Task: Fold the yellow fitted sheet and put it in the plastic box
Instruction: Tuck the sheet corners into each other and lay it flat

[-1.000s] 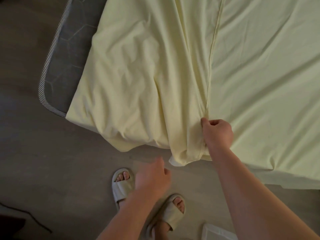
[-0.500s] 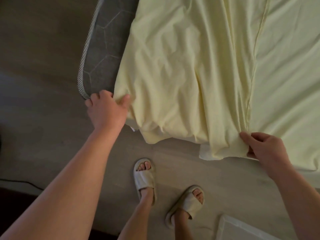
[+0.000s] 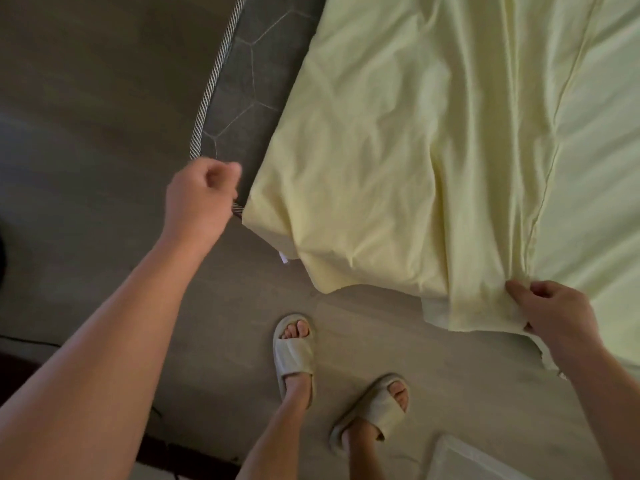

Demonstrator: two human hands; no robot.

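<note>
The yellow fitted sheet (image 3: pixel 398 150) lies rumpled over a grey mattress (image 3: pixel 242 98), and its near edge hangs over the side toward the floor. My right hand (image 3: pixel 554 317) pinches the sheet's hanging edge where a seam runs down. My left hand (image 3: pixel 201 199) is curled into a fist over the mattress corner, just left of the sheet's corner, with a small gap between them and nothing visible in it. A pale corner of what looks like the plastic box (image 3: pixel 464 459) shows on the floor at the bottom right.
The mattress has striped piping (image 3: pixel 207 98) along its bare left edge. My feet in light slippers (image 3: pixel 294 351) stand on the grey floor close to the bed. A dark cable and a dark object (image 3: pixel 20 344) lie on the floor at far left.
My left hand reached up to the sheet's left corner and took hold of it, then came off and now sits closed beside it. My right hand kept its pinch on the seam edge.
</note>
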